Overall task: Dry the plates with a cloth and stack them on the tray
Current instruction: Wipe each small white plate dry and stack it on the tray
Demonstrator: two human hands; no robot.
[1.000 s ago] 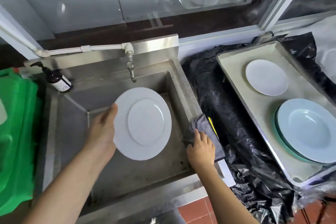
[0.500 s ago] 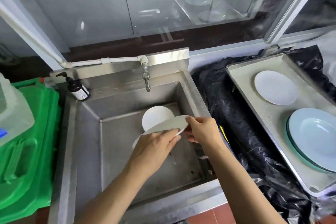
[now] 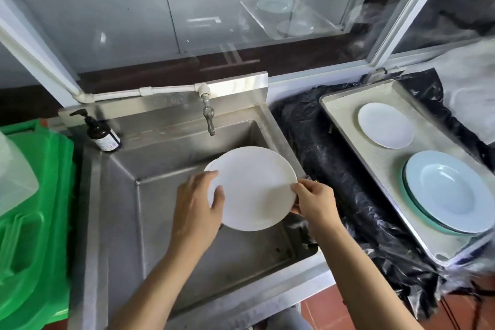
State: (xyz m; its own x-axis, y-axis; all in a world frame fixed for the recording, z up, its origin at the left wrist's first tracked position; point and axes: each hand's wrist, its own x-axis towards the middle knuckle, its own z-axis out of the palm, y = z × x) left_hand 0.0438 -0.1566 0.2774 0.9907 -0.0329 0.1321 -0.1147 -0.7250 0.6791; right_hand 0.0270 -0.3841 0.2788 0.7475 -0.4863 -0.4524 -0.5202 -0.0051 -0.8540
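My left hand (image 3: 197,211) and right hand (image 3: 314,202) hold the white plate (image 3: 254,187) by its edges, fingers (image 3: 218,197) curled on it, mid-frame over the steel sink (image 3: 128,222).

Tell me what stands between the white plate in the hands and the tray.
Nothing solid that shows. From the white plate over the sink, the way right to the tray crosses only crumpled black plastic sheeting, lying low.

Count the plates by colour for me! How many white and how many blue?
White plates: 2, the held plate and the small plate on the tray.
Blue plates: 1 on top; more may sit beneath.
Total: 3
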